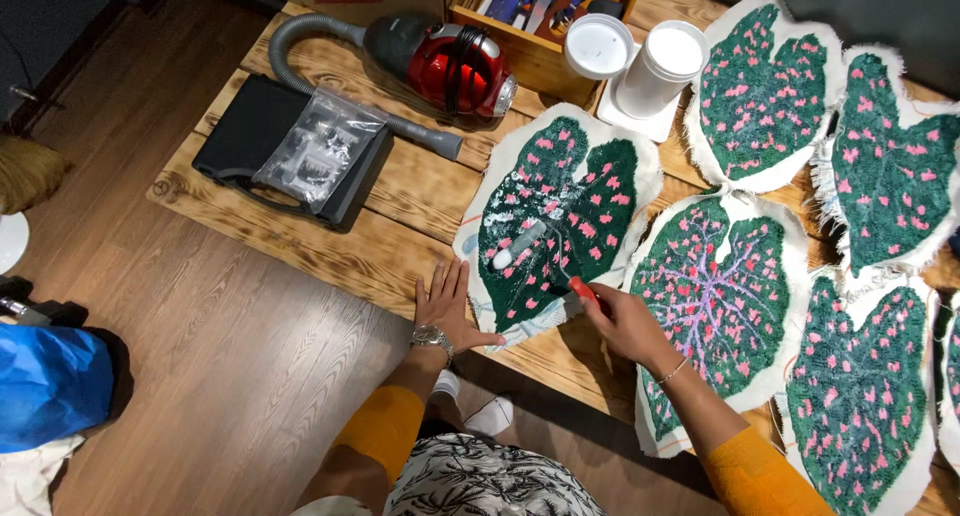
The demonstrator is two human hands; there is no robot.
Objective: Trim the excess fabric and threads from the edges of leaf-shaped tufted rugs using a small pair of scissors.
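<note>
1. Two hands work at the near edge of a low wooden surface (pixel 300 226) set on a plank floor.
2. Left hand (pixel 447 311): lies flat, palm down, fingers spread apart, on the surface at the left lower edge of a leaf-shaped tufted rug (pixel 560 216); it grips nothing. A metal wristwatch (pixel 432 338) sits on the wrist.
3. Right hand (pixel 625 321): fingers are closed around a red-handled tool (pixel 582 290), whose tip touches the lower edge of the same rug.
4. Leaf-shaped tufted rug: dark green pile with pink spots and a white cloth border, lying flat near the middle of the surface, between the two hands. A white tube (pixel 520 244) rests on its pile.
5. Five similar leaf rugs lie to the right; the nearest (pixel 720 296) shows purple veins.
6. Behind: a red canister vacuum (pixel 455 64) with grey hose, a black case (pixel 270 136) with a clear plastic bag (pixel 320 148) on top, two white lidded jars (pixel 660 66), and a wooden box (pixel 530 46).
</note>
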